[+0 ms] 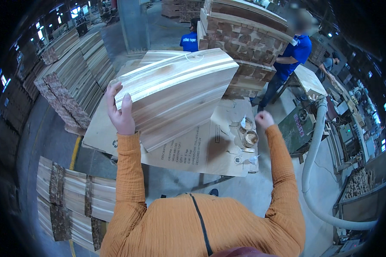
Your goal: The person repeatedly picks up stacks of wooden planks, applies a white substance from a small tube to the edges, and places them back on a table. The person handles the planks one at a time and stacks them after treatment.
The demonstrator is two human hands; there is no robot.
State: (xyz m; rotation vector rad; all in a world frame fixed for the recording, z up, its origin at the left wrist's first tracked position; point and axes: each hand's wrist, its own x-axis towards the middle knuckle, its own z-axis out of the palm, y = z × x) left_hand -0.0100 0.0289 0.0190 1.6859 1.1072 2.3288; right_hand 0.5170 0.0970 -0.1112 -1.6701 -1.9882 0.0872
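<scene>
A thick, pale, streaked wooden board [180, 100] stands tilted up over a cardboard-covered table [193, 160]. My left hand [123, 112] grips its left end, with the thumb on the near side and the fingers over the top edge. To the right, my right hand [265, 119] is closed, held off the board near the table's right edge; whatever lies in its fingers is hidden. Just left of that hand sit two small round containers of brownish stuff, a nearer one [250, 139] and a farther one [246, 124].
Behind the table rises a tall stack of wooden blocks [244, 47], with a person in a blue shirt [298, 53] beside it. More stacked boards stand at left [75, 81] and lower left [77, 195]. A pale hose [311, 171] curves down at right beside a green machine [296, 128].
</scene>
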